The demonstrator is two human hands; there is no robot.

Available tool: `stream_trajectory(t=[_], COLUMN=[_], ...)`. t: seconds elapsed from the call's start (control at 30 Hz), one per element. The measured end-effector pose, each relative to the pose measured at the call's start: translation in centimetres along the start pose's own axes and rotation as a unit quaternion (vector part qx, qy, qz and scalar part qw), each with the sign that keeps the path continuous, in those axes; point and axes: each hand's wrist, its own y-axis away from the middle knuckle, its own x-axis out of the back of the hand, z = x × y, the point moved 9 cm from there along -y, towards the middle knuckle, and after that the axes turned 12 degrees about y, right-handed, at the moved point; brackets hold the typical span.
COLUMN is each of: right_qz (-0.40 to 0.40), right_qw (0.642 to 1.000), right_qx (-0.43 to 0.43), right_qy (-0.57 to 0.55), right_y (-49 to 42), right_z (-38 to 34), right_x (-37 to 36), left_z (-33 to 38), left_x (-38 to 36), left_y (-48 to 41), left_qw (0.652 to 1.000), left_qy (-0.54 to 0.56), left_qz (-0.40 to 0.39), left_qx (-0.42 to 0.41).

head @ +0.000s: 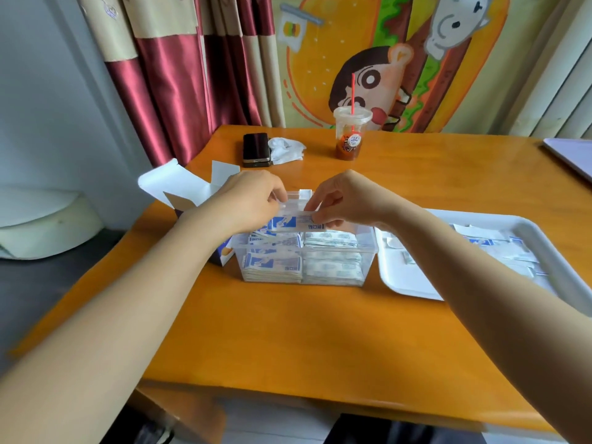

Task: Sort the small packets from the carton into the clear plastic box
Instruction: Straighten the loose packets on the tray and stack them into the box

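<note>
A clear plastic box (307, 277) stands mid-table, its two compartments stacked with small blue-and-white packets (272, 265). Just above the box, my left hand (253, 200) and my right hand (342, 203) both pinch a thin stack of packets (296, 221), one hand at each end. The box's clear lid (299, 197) stands up behind my fingers. Left of the box, partly hidden by my left forearm, sits the open white-and-blue carton (182, 190) with its flaps up.
A white tray (407, 280) with several loose packets lies right of the box. At the table's far side are a black phone (255, 149), crumpled white plastic (286, 149) and a lidded drink cup with a red straw (351, 133). A curtain hangs behind.
</note>
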Motion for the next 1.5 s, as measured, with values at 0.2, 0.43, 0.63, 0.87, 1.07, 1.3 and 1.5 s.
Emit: stream_trajectory(t=[0.2, 0.43, 0.63, 0.87, 1.07, 1.3, 1.5], right_qz=[-0.063, -0.084, -0.048, -0.090, -0.105, 0.008, 0.156], right_qw=[0.997, 0.992, 0.992, 0.975, 0.969, 0.996, 0.987], right_qx=[-0.039, -0.087, -0.071, -0.049, -0.034, 0.015, -0.011], right_qy=[0.015, 0.038, 0.093, 0.196, 0.219, 0.087, 0.043], right_y=[-1.6, -2.7, -2.5, -2.1, -2.4, -0.4, 4.0], right_z=[-0.6, 0.0, -0.1, -0.4, -0.2, -0.4, 4.1], right_x=[-3.0, -5.7, -5.4, -5.8, -6.2, -0.4, 7.6], left_z=[0.2, -0.8, -1.7, -1.6, -1.4, 0.5, 8.5], left_x=[-0.9, -3.5, -4.8, -5.5, -6.0, -3.7, -1.9], left_y=[-0.8, -1.3, -1.8, -1.8, -1.7, -2.6, -3.1], left_qw=[0.999, 0.991, 0.984, 0.981, 0.978, 0.991, 0.988], left_qy=[-0.027, -0.092, -0.120, -0.131, -0.137, -0.107, 0.047], left_qz=[-0.036, -0.101, -0.128, -0.143, -0.158, -0.081, 0.108], left_qx=[-0.010, 0.012, 0.020, 0.023, 0.030, -0.001, -0.102])
